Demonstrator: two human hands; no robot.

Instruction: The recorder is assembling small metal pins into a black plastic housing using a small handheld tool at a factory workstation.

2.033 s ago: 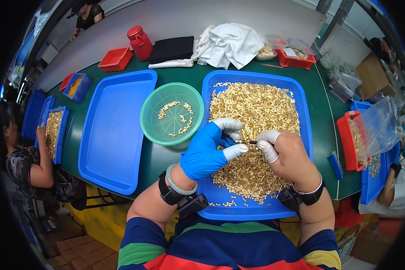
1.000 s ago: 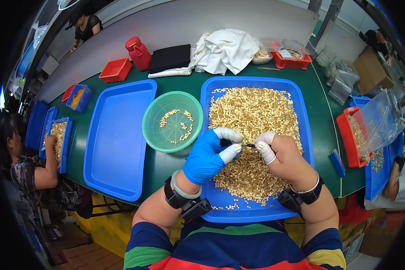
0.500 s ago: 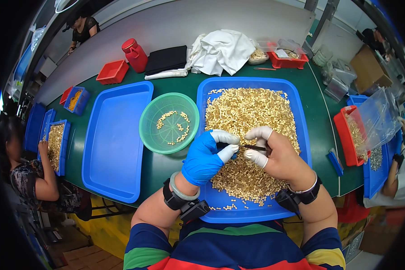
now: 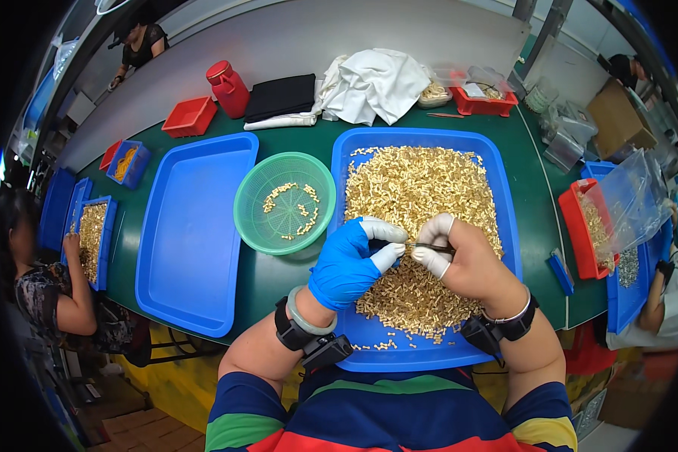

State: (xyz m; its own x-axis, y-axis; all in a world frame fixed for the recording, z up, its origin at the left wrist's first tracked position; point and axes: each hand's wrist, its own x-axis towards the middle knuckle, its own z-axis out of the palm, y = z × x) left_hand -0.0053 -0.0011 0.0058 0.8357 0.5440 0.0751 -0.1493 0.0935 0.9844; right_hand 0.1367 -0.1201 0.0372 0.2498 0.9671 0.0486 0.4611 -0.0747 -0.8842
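My left hand [image 4: 348, 262], in a blue glove with white finger covers, pinches a short dark piece [image 4: 377, 243] between thumb and forefinger. My right hand [image 4: 467, 252] has white covers on its fingertips and is closed on a slim dark rod-like tool [image 4: 437, 248]. The tool's thin end points at the left fingertips, and the two hands almost meet there. What lies right between the fingertips is too small to make out. Below both hands spreads a heap of small gold-coloured metal parts [image 4: 422, 181] in a blue tray [image 4: 511, 226].
Left of the tray stands a green mesh basket [image 4: 248, 226] with some gold parts, beside another blue tray [image 4: 188, 233]. Behind are a red flask [image 4: 227, 90], white cloth [image 4: 373, 87] and red bins [image 4: 190, 117]. Co-workers sit left and right; a red bin [image 4: 572, 226] stands right.
My fingertips have come closer together, and the right hand has shifted slightly left with its tool. The trays, basket and heap look the same.
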